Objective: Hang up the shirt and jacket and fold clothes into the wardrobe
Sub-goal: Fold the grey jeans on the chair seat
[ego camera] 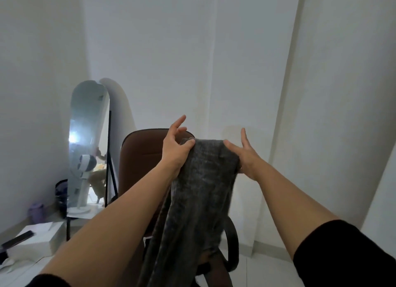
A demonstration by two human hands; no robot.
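A dark grey knitted garment (pixel 192 196) hangs in front of me, held up by its top edge at chest height. My left hand (pixel 174 146) pinches the top left corner between thumb and forefinger, its other fingers spread upward. My right hand (pixel 246 156) grips the top right corner with the thumb on the cloth and the fingers raised. The garment hangs down in a long folded strip and covers part of a brown chair behind it. No wardrobe or hanger is in view.
A brown office chair (pixel 141 158) with a black armrest (pixel 232 244) stands right behind the garment. A standing mirror (pixel 87 137) leans in the left corner. A white desk (pixel 34 241) at lower left carries a phone, cups and a white box. White walls lie ahead and to the right.
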